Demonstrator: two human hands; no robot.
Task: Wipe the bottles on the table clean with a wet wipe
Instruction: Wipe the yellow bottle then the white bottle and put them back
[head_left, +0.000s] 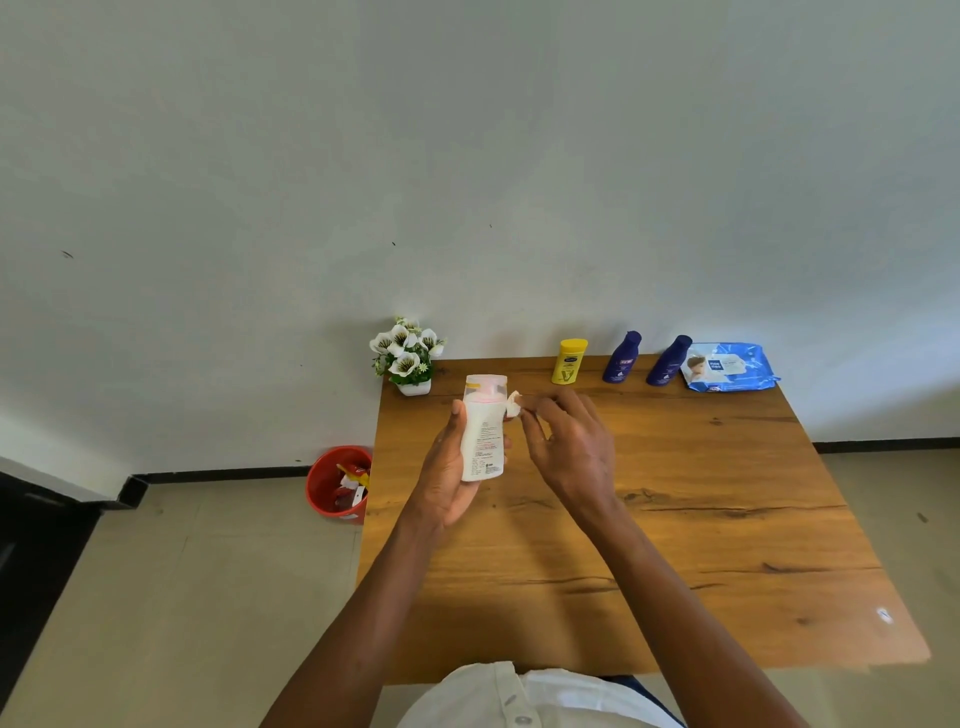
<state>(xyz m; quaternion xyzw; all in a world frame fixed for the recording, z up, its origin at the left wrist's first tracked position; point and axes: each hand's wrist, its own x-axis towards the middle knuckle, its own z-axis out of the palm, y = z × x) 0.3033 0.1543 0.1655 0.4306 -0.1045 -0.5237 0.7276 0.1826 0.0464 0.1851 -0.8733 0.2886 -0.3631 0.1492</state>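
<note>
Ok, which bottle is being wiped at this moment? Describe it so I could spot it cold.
Start at the wooden table and look above its near-left part, where the left hand holds a bottle upright. That white bottle has a clear cap, and the right hand pinches a wet wipe beside it. It is the only bottle off the table.

White bottle (484, 431) label print too small to read; left hand (451, 473) hides its lower back; bin (337, 483) partly behind table (675, 545).
</note>
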